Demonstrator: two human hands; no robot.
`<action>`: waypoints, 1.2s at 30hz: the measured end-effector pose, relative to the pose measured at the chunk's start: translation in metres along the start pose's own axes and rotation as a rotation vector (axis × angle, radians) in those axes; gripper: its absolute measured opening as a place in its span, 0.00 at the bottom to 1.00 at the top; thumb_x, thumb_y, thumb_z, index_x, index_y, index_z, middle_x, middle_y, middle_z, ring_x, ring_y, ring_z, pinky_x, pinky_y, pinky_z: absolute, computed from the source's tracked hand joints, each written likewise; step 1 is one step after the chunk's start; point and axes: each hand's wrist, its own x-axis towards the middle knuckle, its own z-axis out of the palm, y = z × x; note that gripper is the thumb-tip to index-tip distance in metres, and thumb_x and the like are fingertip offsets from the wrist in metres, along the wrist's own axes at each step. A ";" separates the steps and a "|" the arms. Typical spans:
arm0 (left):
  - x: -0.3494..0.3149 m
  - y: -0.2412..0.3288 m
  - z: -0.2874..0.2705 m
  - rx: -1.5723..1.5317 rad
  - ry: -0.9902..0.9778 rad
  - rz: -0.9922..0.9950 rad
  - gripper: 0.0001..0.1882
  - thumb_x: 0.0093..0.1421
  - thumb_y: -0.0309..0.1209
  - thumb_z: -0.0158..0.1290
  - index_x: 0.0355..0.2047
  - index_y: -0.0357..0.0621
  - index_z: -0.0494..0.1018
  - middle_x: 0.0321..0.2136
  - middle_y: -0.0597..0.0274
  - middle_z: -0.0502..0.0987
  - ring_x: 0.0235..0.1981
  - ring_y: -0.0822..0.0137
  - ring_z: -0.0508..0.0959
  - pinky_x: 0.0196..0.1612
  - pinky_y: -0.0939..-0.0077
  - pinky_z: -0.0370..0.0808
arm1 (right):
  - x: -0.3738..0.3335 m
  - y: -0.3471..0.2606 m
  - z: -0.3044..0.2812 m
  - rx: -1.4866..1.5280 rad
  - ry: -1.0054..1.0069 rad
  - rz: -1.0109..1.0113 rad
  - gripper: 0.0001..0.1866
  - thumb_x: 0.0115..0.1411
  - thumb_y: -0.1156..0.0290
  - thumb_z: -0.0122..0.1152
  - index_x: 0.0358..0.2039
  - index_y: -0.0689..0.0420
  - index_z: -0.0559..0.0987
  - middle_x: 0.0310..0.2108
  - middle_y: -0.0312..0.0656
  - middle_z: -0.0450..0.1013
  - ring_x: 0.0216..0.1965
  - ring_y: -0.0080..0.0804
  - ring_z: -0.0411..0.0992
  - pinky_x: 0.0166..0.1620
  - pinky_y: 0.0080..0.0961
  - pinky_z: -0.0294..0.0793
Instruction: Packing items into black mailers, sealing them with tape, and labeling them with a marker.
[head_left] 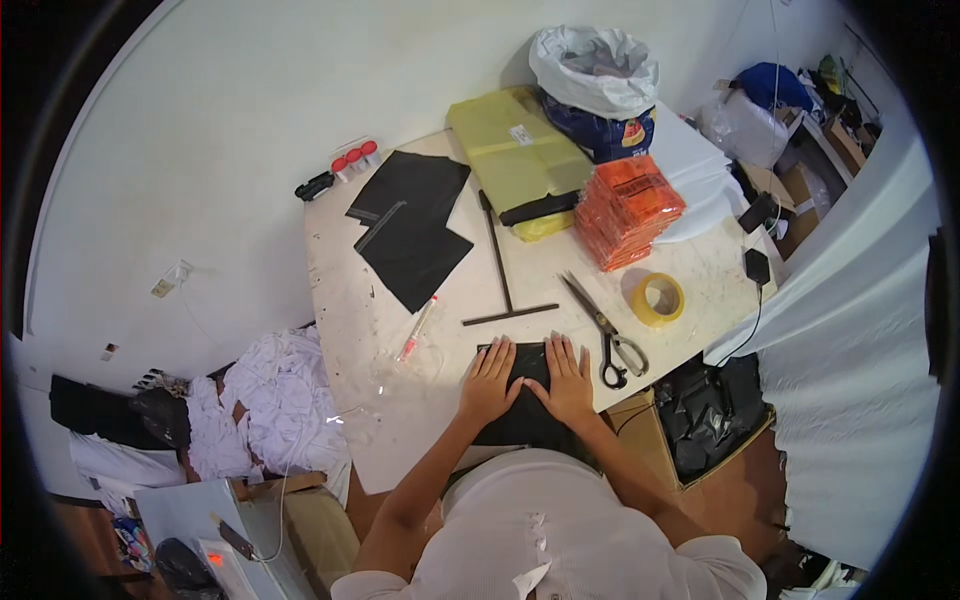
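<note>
My left hand (490, 382) lies flat on a black plastic bag (525, 432) at the table's front edge, fingers stretched out and pointing away from me. Beside it, my right hand (563, 382) presses flat on the bag's right side, with the two thumbs close together over its middle. Both hands are open and grip nothing. Just beyond the fingertips lies a dark T-shaped bar (505, 270). A pair of black-handled scissors (606, 335) rests to the right of my right hand, near a roll of yellowish tape (642, 301). A pen (418, 328) lies to the left.
More black plastic bags (415, 235) lie on the white table (345, 330), far left. A yellow package (515, 150), a stack of orange packets (630, 205) and a large open sack (597, 110) stand at the back. A cardboard box (640, 415) holding black plastic sits below right.
</note>
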 end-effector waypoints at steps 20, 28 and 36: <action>-0.034 0.018 -0.040 -0.121 0.162 -0.303 0.29 0.55 0.40 0.50 0.55 0.43 0.61 0.62 0.41 0.43 0.60 0.39 0.46 0.59 0.45 0.42 | 0.210 0.200 -0.110 0.665 0.984 0.717 0.27 0.45 0.60 0.67 0.41 0.65 0.74 0.36 0.50 0.74 0.39 0.40 0.71 0.45 0.28 0.68; -0.071 0.015 -0.044 -0.224 0.229 -0.333 0.25 0.52 0.33 0.54 0.52 0.49 0.66 0.62 0.41 0.41 0.60 0.40 0.46 0.59 0.51 0.45 | 0.205 0.223 -0.103 0.878 1.617 0.709 0.10 0.45 0.71 0.65 0.27 0.63 0.78 0.29 0.42 0.75 0.30 0.31 0.70 0.39 0.24 0.69; -0.057 0.026 -0.062 -0.302 0.180 -0.257 0.22 0.53 0.31 0.54 0.50 0.51 0.68 0.61 0.45 0.47 0.60 0.42 0.48 0.59 0.53 0.46 | 0.188 0.235 -0.107 1.366 1.235 0.652 0.15 0.51 0.64 0.61 0.33 0.63 0.80 0.31 0.41 0.76 0.32 0.26 0.71 0.37 0.23 0.68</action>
